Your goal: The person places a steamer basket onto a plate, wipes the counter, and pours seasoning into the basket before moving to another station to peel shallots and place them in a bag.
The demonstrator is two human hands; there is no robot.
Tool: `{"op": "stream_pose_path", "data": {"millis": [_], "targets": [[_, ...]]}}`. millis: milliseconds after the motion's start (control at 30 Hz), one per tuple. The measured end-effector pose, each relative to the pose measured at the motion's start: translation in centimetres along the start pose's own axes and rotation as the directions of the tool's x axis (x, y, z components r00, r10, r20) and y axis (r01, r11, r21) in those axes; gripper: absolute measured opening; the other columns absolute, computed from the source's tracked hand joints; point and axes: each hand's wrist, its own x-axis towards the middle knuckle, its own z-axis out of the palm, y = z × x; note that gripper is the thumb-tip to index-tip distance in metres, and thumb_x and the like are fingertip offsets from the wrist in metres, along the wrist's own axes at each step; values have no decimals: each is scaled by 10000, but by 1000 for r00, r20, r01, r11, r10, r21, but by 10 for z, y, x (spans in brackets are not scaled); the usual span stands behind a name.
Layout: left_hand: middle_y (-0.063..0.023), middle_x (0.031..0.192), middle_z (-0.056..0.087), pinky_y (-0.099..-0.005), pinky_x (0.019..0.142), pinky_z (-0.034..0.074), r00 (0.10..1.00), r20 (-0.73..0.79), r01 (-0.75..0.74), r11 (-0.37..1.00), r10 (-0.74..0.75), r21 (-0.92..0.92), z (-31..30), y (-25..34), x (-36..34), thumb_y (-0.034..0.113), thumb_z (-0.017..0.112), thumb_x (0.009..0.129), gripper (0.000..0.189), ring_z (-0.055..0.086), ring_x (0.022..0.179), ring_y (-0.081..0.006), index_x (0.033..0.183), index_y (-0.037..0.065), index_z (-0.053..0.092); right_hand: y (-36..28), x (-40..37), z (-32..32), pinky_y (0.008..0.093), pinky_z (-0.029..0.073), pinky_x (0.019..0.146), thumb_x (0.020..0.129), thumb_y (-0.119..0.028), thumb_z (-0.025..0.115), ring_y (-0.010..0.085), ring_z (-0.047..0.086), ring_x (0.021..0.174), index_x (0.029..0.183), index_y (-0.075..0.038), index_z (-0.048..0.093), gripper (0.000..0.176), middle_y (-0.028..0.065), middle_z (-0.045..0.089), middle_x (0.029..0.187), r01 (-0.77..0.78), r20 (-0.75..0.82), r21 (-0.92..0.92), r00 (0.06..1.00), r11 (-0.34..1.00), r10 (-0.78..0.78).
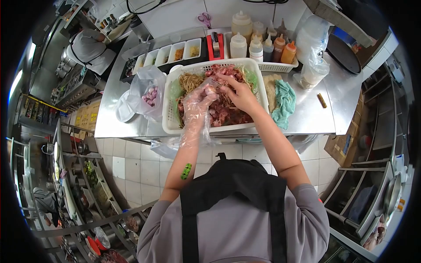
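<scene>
A white plastic basket (264, 94) stands on the steel table, lined with green netting. Reddish-purple shallots and loose skins (223, 115) fill most of it, with tan, stringy roots (190, 82) at its left. My left hand (199, 100), in a clear plastic glove, is over the middle of the heap, its fingers closed round a pale pink shallot (212, 92). Bare and just to the right, my right hand (240, 94) reaches toward it with thumb and fingers apart. Left of the basket, a clear plastic bag (141, 83) contains peeled-looking pink shallots (150, 96).
Sauce bottles (238, 46) stand behind the basket, beside a red dispenser (215, 46) and a condiment box (177, 52). A green cloth (284, 103) lies at the right, with a lighter-like object (322, 101) beyond. A white lid (126, 109) is at the left. Another person (90, 50) works at far left.
</scene>
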Motion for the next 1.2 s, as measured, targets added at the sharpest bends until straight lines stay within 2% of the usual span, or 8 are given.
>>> {"op": "stream_pose_path", "data": {"millis": [67,133,333,700,833,967,1033,1200], "targets": [[-61,958,629,-257,818,474,998,6,-59,997,59,-53,-2,-4,2,58,703,770,394,591,889,-123,1140,-23,597,1,0,1,327,437,921,899,-117,561,252,599,1065,1184,-74,593,290,119,629,1144,-7,-29,10,1000,1000,7],[-66,966,631,-258,820,473,1000,-6,-30,997,29,-71,1,6,0,60,702,770,390,591,892,-126,1136,-26,599,7,1,3,354,461,887,880,-120,573,298,602,1036,1206,-132,587,326,129,630,1123,141,36,62,989,988,-143],[-85,1001,636,-262,823,470,999,-34,-29,997,27,-68,-7,-7,6,66,704,766,378,589,890,-135,1121,-24,610,0,-2,2,327,434,939,876,-94,577,246,595,1077,1214,-87,577,338,89,627,1164,66,190,51,979,996,-75],[-102,987,624,-276,803,504,999,-33,14,993,-10,121,-7,-9,4,-8,692,765,359,603,870,-157,1103,-44,577,3,1,1,329,443,909,875,-117,591,245,607,1032,1160,-81,601,287,108,648,1093,23,171,-26,985,999,-18],[-104,1000,625,-281,809,501,1000,-1,-12,999,12,-32,-4,-2,2,-3,682,772,365,605,891,-165,1117,-43,567,7,2,-1,329,435,919,888,-125,580,222,596,1051,1178,-82,591,293,97,641,1117,20,58,40,998,999,-22],[-105,1016,625,-283,831,493,999,-15,-34,999,34,18,-9,-11,5,-9,660,782,358,605,910,-170,1128,-36,571,5,-1,-1,326,431,929,893,-119,574,207,591,1061,1200,-76,574,311,85,629,1153,-68,158,126,986,990,48],[-104,1016,625,-282,832,492,1000,3,-25,999,25,-44,-2,4,1,-5,659,785,346,603,911,-169,1119,-36,576,7,-3,3,348,459,889,878,-171,586,281,605,1035,1203,-137,579,328,121,635,1113,93,136,92,985,991,-105],[-104,1021,623,-282,831,490,1000,13,18,999,-17,-40,-4,4,-1,21,663,796,319,597,917,-166,1102,-34,590,11,0,5,353,464,876,868,-171,594,288,607,1021,1183,-140,594,317,107,641,1101,85,181,69,979,994,-96]]}}
